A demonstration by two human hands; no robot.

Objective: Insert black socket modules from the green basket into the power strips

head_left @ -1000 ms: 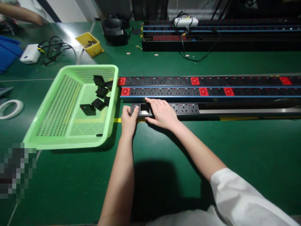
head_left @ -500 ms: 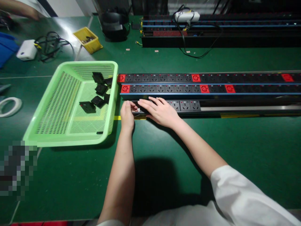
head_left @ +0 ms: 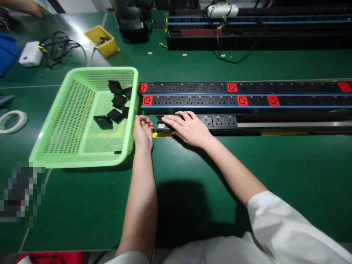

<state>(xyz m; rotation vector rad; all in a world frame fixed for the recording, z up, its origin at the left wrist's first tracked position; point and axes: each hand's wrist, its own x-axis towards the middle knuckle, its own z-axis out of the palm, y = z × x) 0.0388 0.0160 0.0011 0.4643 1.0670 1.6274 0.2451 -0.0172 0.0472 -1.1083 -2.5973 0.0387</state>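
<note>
My right hand (head_left: 188, 127) lies flat, fingers stretched out, on the left end of the nearest power strip (head_left: 275, 125), a long rail with three black sockets (head_left: 218, 121) just right of my fingers. My left hand (head_left: 143, 131) hovers between that strip's left end and the right wall of the green mesh basket (head_left: 82, 161). Its fingers are curled inward, and I cannot see whether anything is in them. Several black socket modules (head_left: 115, 115) lie loose in the basket's far right corner.
Two full strips with black and red sockets (head_left: 209, 99) lie just behind the near one. More strips (head_left: 275, 33) and a white device (head_left: 222, 10) sit at the back. A yellow bin (head_left: 101, 40), white box (head_left: 29, 54), cables (head_left: 59, 47) and tape roll (head_left: 12, 121) lie left. Another person's arm (head_left: 24, 7) shows top left.
My left hand has drawn back from the strip's end toward the basket. My right hand went from gripping a module at the strip's left end to lying flat over it.
</note>
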